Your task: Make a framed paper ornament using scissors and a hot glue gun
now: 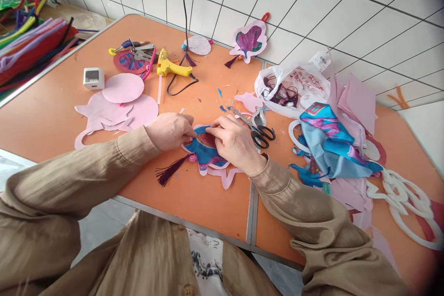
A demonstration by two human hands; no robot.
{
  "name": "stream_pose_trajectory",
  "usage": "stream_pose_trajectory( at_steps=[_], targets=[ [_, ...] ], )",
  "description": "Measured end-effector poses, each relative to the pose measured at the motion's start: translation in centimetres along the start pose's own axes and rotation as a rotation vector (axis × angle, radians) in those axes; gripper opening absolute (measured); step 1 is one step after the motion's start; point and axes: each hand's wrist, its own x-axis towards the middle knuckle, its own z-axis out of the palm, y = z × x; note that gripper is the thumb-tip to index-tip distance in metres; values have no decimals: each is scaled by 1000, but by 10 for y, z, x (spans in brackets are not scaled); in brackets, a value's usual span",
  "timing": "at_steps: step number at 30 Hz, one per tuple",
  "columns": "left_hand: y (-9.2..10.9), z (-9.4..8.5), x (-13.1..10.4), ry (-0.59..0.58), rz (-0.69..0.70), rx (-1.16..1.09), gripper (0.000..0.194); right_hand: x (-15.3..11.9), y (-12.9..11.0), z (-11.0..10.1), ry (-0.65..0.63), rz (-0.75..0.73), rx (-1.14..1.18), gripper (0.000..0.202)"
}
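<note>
A blue patterned fabric ornament [204,148] with a pink backing lies on the orange table in front of me. A dark purple tassel [170,171] hangs off its lower left, beside a small pink bead. My left hand [170,131] is closed, thumb and forefinger pinching the ornament's upper left edge. From the right, my right hand [235,141] pinches its top edge with bent fingers and covers part of that side. Under the ornament's lower right a pink cut-out scrap [227,178] sticks out. Scissors with black handles [262,136] rest just beyond my right hand.
A yellow glue gun [173,67] stands at the back with its black cord. Pink cut-outs [114,106], keys [140,51] and a white cube [93,78] lie left. On the right are a plastic bag [308,88] and blue fabric [329,143]. A tiled wall borders the table.
</note>
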Motion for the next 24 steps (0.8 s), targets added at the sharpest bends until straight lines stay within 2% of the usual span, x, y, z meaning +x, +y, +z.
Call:
stream_pose_trajectory(
  at_steps=[11,15,18,24],
  targets=[
    [2,-2,0,38,-18,29,32,0,-1,0,-3,33,72,33],
    [-2,0,2,159,-136,-24,36,2,1,0,46,116,77,34],
    [-6,1,5,181,-224,-57,32,3,3,0,64,156,61,26],
    [-7,2,7,191,-218,-94,33,3,4,1,33,158,51,24]
  ],
)
